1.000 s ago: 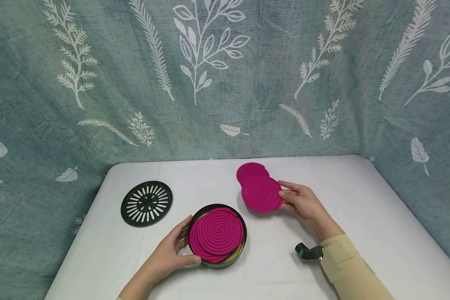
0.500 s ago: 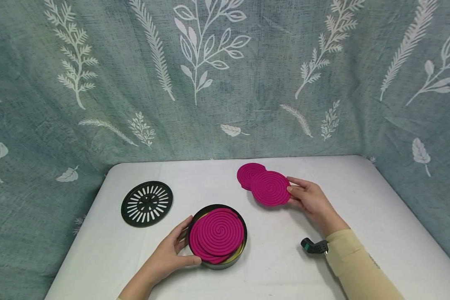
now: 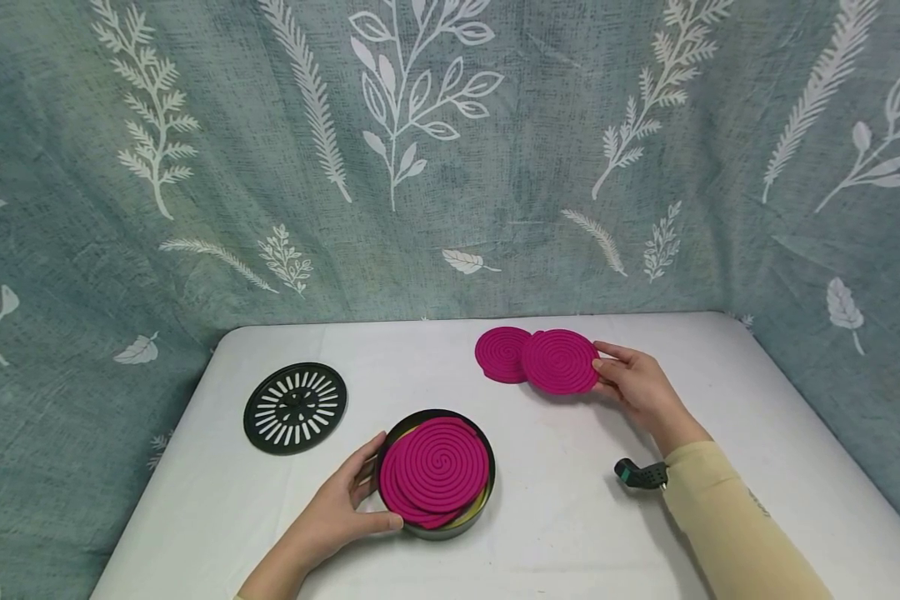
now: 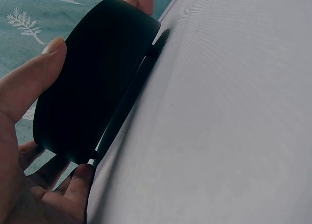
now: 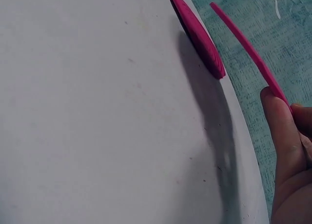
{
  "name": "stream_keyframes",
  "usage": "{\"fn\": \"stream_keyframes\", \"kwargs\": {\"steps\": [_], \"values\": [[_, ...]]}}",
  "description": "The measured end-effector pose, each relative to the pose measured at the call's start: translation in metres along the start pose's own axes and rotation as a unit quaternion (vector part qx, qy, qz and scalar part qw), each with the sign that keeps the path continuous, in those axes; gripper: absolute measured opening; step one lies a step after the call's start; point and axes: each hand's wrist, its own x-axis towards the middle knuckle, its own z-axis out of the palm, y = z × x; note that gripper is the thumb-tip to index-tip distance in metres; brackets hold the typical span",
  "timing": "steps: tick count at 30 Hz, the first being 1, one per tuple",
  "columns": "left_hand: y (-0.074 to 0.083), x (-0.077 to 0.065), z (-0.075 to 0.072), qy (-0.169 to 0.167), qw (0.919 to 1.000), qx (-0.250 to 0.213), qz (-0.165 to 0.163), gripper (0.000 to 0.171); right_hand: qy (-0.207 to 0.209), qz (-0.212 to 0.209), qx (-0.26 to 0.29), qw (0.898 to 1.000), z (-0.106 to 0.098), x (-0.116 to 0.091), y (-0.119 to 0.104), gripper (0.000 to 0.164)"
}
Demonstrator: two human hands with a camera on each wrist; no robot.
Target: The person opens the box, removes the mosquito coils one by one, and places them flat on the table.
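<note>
Take the round black container (image 3: 444, 532), the item nearest you on the white-covered bench (image 3: 547, 517), as the reference. Your left hand (image 3: 343, 502) stays at the container's left side, thumb and fingers gripping its wall; neither has shifted. The container holds at least two flat magenta spiral-ribbed discs (image 3: 442, 462), overlapping and off-centre. A yellow-green layer (image 3: 481, 505) shows beneath them; its nature cannot be told.

Beyond the container and to its left, a round black plate with radial slots (image 3: 296, 407) lies flat, apart from the container and unmoved.

Beyond the container and to its right, your right hand (image 3: 637, 390) pinches one loose magenta spiral-ribbed disc (image 3: 558, 362) by its edge. Over the last second this disc has travelled back and rightward; judged from this, it is being kept well apart from the container. The right wrist view shows it tilted and not set down.

Farthest back, behind the container and to its right, the remaining magenta spiral-ribbed pieces (image 3: 501, 354) rest on the bench, near the pinched disc but with a gap between.
</note>
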Motion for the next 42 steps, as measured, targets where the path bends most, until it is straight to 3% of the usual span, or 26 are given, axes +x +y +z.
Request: {"fn": "stream_keyframes", "kwargs": {"steps": [14, 31, 42], "values": [[-0.001, 0.001, -0.001, 0.002, 1.0, 0.001, 0.006, 0.115, 0.013, 0.007, -0.025, 1.0, -0.019, 0.016, -0.006, 0.056], [-0.002, 0.002, 0.0, 0.001, 0.9999, -0.006, 0.012, 0.113, 0.049, 0.067, -0.02, 0.996, -0.034, 0.032, 0.002, 0.059], [-0.001, 0.001, 0.0, 0.007, 0.9999, -0.006, 0.006, 0.113, 0.064, 0.082, -0.043, 0.994, -0.038, 0.04, 0.007, 0.058]]}}
